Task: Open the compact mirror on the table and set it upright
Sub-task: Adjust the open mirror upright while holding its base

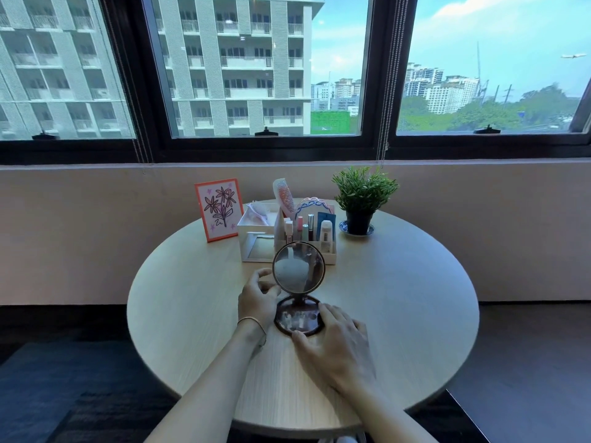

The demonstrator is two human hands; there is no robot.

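Your round dark-brown compact mirror [298, 292] is standing open on the pale wooden round table [399, 298], lid upright, glass facing you; your left hand [257, 297] is pinching the lid's left edge, your right hand [332, 343] is gripping the flat base

The round pale table [399, 302] shows a matt wood-grain laminate. The dark brown round compact mirror [299, 292] has a glossy, smooth plastic-looking frame and reflective glass in both halves. The white box organiser [256, 247] looks smooth, slightly shiny plastic. A thin metal-looking bangle [252, 321] glints.
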